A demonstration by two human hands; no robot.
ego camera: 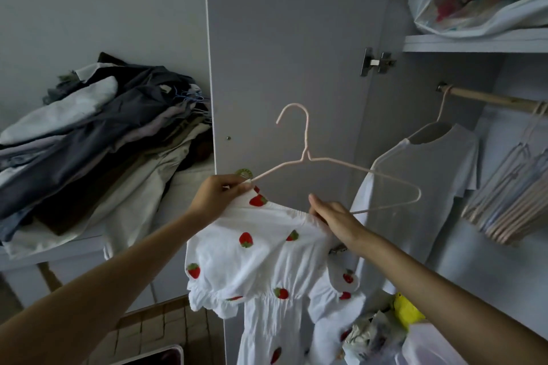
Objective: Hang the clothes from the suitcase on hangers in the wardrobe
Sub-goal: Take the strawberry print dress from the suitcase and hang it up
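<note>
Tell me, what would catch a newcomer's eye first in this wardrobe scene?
Probably the white dress with red strawberries, held up in the centre by the left hand and the right hand, with a pale pink wire hanger partly worked into its neckline. To the right, a plain white garment already hangs on the wooden rail. On the left, a pile of dark and pale clothes lies heaped beside the open wardrobe door.

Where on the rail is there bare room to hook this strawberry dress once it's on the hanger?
Free: the bare stretch of rail between the hung white garment and the bunch of empty hangers. Crowded: the rail's right end, where those hangers cluster.
</note>
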